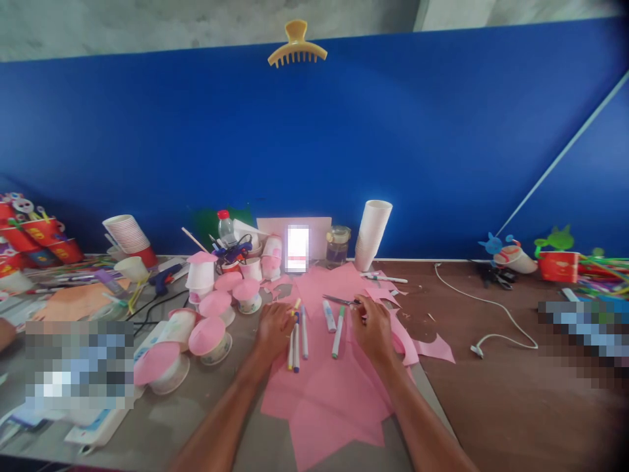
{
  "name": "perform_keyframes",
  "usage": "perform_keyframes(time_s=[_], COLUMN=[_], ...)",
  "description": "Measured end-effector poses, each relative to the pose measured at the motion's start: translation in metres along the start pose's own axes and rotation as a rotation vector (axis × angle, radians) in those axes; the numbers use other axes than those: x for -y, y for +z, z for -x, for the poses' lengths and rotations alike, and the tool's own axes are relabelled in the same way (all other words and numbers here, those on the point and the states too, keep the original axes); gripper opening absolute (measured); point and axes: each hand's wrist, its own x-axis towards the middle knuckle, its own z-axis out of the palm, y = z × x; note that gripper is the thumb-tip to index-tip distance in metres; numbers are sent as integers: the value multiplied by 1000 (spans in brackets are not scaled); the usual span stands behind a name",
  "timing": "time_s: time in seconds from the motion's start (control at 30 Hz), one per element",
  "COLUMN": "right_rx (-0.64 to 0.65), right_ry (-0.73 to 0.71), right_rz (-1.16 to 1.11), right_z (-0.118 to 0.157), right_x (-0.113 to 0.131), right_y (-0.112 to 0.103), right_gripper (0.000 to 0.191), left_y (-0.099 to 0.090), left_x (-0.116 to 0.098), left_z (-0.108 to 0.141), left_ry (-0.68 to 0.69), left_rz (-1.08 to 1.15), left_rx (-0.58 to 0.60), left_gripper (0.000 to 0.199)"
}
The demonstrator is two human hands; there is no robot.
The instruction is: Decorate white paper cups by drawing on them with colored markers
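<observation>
My left hand (276,328) rests on the pink paper (324,406), its fingers curled at the upper ends of a yellow-capped marker (290,354) and a blue-capped marker (296,351). Another white marker (304,334) lies just to their right. My right hand (372,324) is closed round the handles of a pair of scissors (337,299), whose blades point left over the paper; the handles are mostly hidden. Between my hands lie a light-blue-capped pen (329,316) and a green-capped marker (338,334).
Several paper cups with pink paper discs (207,336) stand left, near a power strip (105,419) and a glue gun (164,278). A tall cup stack (374,233), a lidded jar (338,246) and a bright screen (297,249) are behind. A white cable (506,308) lies right.
</observation>
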Motion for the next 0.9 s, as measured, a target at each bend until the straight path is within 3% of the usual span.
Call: perform_keyframes(time_s=[0.27,0.37,0.5,0.67,0.77,0.9], right_rx=[80,114,220,355,374,354], right_ry=[-100,-217,-476,-633,-627,-517], right_rz=[-24,-92,-274,-331,-302,-239], right_z=[5,7,17,34,39,35], right_x=[7,18,45,73,75,66], right_y=[4,4,3,7,10,10], right_gripper=[24,24,43,65,57,35], left_y=[3,2,0,-2,-5,-8], left_x=[3,1,-7,-20,-23,-17], left_z=[0,1,2,5,4,0], left_ry=[-21,-2,1,-50,-151,-293], left_rz=[37,55,89,246,344,436], left_rx=[37,20,-8,-45,-78,-162], left_gripper=[18,18,20,22,22,20])
